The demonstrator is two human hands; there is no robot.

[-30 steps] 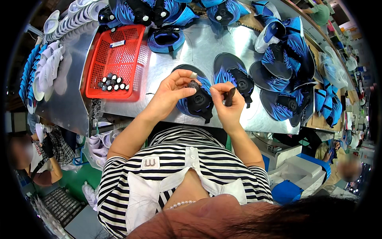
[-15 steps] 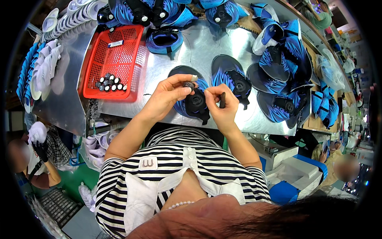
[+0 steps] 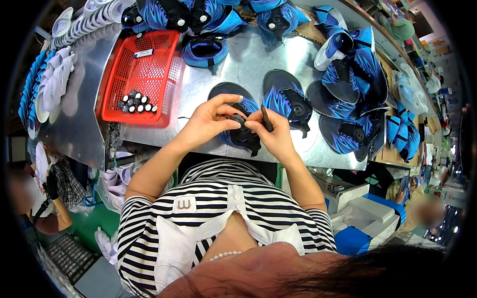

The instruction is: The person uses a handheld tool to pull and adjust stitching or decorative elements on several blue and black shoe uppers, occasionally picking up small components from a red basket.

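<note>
My left hand (image 3: 206,121) pinches a small round black dial (image 3: 239,119) between thumb and fingers; one fingertip has a pale wrap. Against the dial's right side are the closed thumb and forefinger of my right hand (image 3: 276,139). A slim dark pointed tool (image 3: 267,120) is also tucked in that hand, its tip upward; its exact kind is unclear. Any thread between the fingertips is too fine to make out. Beneath both hands lies a blue-and-black shoe upper (image 3: 244,140), partly hidden by them. A matching upper (image 3: 294,107) with a black dial rests just to the right.
At left, a red plastic basket (image 3: 126,118) holds several small black-and-white round parts (image 3: 140,102) and a marker (image 3: 143,53). Blue-and-black uppers (image 3: 348,107) are heaped at right, others along the back. White shoe parts (image 3: 59,82) line the metal table's left. A co-worker's arm (image 3: 62,213) shows lower left.
My right hand has moved left, its fingertips now meeting the dial. The dark tool has swung to point upward. My left hand has lowered the dial slightly.
</note>
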